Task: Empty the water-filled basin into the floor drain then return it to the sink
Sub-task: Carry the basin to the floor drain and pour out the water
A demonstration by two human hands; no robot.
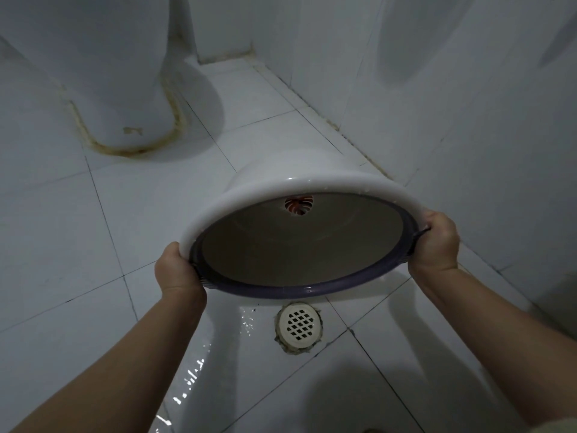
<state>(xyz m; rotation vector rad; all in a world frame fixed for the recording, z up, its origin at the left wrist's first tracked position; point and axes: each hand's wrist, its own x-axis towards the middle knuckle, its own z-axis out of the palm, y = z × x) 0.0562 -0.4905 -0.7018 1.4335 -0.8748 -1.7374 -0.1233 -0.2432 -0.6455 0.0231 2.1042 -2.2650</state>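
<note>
I have the basin (299, 245) tipped almost on its side, mouth turned toward me, hanging just above the floor drain (299, 325) at six o'clock of its rim. I see no water left inside, so I judge it light now — stiff plastic, but wet and likely slick at the lip. The rolled rim with its dark band is the sensible place to hold. My left hand (179, 270) is closed over the rim at eight o'clock, fingers wrapped behind it; my right hand (437, 242) clamps the rim at three o'clock the same way. Wet floor tiles (125, 232) shine below — the toilet base (125, 98) stands well apart at eleven o'clock.
</note>
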